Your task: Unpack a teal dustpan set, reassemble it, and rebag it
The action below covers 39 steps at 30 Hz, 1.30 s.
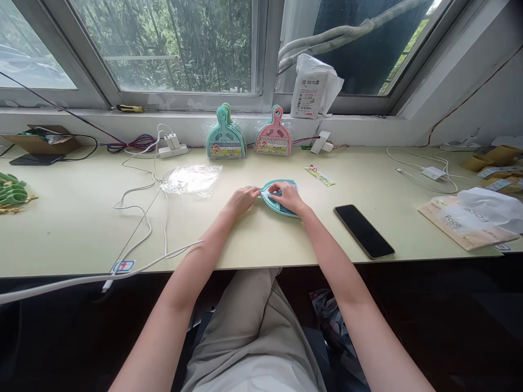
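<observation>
Head view is showing both hands on a small teal dustpan (281,206) lying flat on the bench (81,228). Left hand (242,199) fingers are curling loosely at its handle tip; right hand (288,196) fingers are spreading flat, pressing its top. A black phone (363,231) is lying just right of them.

arms: bare, no sleeves in view | wrists: no watch or jewellery | trousers (253,321): light khaki-grey
</observation>
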Available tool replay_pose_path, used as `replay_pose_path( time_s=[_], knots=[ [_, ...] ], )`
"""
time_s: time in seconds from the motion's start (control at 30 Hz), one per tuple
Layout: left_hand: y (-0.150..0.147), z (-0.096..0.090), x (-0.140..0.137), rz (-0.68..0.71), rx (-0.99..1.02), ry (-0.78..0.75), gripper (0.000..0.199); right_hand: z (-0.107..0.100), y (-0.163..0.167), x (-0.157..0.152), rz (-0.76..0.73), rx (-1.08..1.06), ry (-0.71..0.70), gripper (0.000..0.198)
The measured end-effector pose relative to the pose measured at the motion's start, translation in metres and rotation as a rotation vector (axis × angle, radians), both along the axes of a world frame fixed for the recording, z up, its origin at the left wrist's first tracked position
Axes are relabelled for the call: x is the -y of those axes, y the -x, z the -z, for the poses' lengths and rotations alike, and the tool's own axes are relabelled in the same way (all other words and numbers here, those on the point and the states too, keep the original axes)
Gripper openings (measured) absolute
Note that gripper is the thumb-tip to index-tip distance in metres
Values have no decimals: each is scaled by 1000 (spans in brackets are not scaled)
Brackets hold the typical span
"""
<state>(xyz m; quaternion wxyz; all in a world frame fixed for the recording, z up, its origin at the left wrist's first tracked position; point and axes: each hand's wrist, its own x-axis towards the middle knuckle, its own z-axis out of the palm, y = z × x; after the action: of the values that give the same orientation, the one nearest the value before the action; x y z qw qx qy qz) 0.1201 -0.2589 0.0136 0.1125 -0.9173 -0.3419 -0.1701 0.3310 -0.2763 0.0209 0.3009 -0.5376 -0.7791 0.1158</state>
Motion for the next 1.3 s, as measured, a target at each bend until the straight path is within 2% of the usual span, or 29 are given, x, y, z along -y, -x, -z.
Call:
replay_pose_path(
  time_s=[0.17,0.23,0.33,0.4,0.47,0.53,0.6,0.73,0.8,0.83,0.9,0.97,1.03,1.13,1.3],
  knots=[
    [2,-7,3,32,86,-100,31,-7,-5,2,-23,-93,25,19],
    [3,-8,3,23,129,-130,29,-6,-8,0,-20,-124,-4,19],
    [8,-8,0,12,215,-142,29,-2,-12,-5,97,-116,-146,21],
    [11,-5,-3,19,272,-129,32,1,-16,-8,174,-148,-170,24],
    [13,-4,-6,26,330,-107,33,4,-20,-10,133,-240,-32,31],
    [15,-3,-7,24,394,-78,32,5,-22,-10,7,-328,179,36],
    [14,-5,-7,20,474,-47,30,5,-22,-9,-82,-394,311,38],
    [7,-9,-6,-6,774,2,32,3,-16,-5,-62,-542,303,40],
    [2,-9,-8,-52,969,114,44,3,-13,-6,-23,-617,276,42],
    [-1,-7,-10,-74,1049,231,47,3,-13,-7,-1,-654,260,43],
    [-5,-3,-12,-79,1134,568,46,6,-15,-11,61,-721,213,44],
    [-8,0,-12,-32,1130,924,50,9,-18,-14,139,-765,155,44],
    [-10,2,-9,27,1093,1162,57,12,-22,-18,225,-783,104,42],
    [-11,0,-2,91,1043,1267,54,16,-26,-21,312,-771,76,41],
    [-5,-4,-2,49,1020,1198,49,22,-34,-30,326,-631,129,47]
  ],
)
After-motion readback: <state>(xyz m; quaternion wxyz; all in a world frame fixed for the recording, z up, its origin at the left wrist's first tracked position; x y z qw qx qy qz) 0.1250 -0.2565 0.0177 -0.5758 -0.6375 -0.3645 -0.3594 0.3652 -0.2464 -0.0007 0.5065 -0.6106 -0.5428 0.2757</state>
